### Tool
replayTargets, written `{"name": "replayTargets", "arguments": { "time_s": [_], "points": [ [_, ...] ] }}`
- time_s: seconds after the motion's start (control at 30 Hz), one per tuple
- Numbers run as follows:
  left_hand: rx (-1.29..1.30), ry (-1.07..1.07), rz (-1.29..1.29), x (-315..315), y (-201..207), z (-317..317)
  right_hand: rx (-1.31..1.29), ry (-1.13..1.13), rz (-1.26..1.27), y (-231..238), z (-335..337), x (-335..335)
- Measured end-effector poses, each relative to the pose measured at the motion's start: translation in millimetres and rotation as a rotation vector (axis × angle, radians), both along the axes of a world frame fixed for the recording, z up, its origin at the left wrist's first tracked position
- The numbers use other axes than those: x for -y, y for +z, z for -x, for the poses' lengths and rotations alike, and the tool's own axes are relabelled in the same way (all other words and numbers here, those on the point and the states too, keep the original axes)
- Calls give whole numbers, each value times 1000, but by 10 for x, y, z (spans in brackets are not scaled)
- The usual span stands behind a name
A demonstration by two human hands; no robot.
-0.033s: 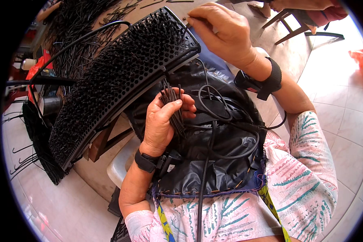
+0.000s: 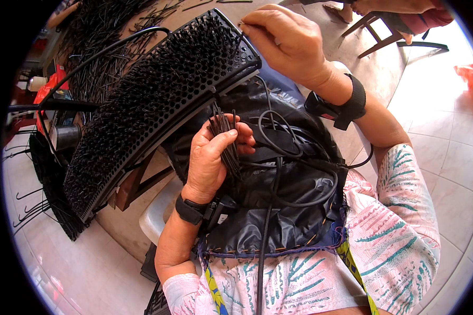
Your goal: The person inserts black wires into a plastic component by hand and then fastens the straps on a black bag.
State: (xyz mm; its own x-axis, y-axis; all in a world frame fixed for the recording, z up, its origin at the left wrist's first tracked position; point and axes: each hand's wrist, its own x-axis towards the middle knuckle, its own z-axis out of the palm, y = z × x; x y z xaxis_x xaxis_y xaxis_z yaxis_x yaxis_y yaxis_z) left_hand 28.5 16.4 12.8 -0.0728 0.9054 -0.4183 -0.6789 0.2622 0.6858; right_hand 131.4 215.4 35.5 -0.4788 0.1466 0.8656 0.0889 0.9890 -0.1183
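Note:
My left hand [image 2: 211,157] is closed around a bundle of thin black sticks [image 2: 225,137], held upright over my lap. My right hand [image 2: 284,42] pinches a single black stick at the far top corner of a long black perforated board [image 2: 157,100]. The board leans from the table edge toward me and is filled with many short black sticks standing in its holes. Both wrists wear black straps. A black plastic sheet [image 2: 294,210] covers my lap, with black cables lying across it.
A pile of loose black sticks [image 2: 105,31] lies on the brown table [image 2: 320,142] beyond the board. Black hooked wires [image 2: 31,210] lie on the tiled floor at left. A wooden chair [image 2: 373,31] and another person's arm show at the top right. A white stool [image 2: 160,210] stands under the board.

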Motion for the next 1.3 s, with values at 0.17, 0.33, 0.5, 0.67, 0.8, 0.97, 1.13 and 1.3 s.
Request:
{"name": "replayTargets", "arguments": {
  "time_s": [0.17,0.33,0.5,0.67,0.8,0.97,1.13,1.3],
  "points": [
    [-11,34,-14,6,-6,-6,34,117,-16,98,56,71],
    [-35,34,-13,13,-14,0,46,121,-85,82,77,112],
    [-20,29,16,21,-22,13,16,119,-96,52,99,98],
    [-2,69,59,23,-19,1,-10,156,-42,54,104,96],
    [-8,67,59,25,-47,7,13,161,-67,64,111,68],
    [-6,55,57,20,-39,-3,2,180,-87,53,85,50],
    [12,63,47,27,-76,0,293,160,-73,-41,16,44],
    [-1,61,62,22,-73,9,301,161,17,-466,-50,76]
  ]
}}
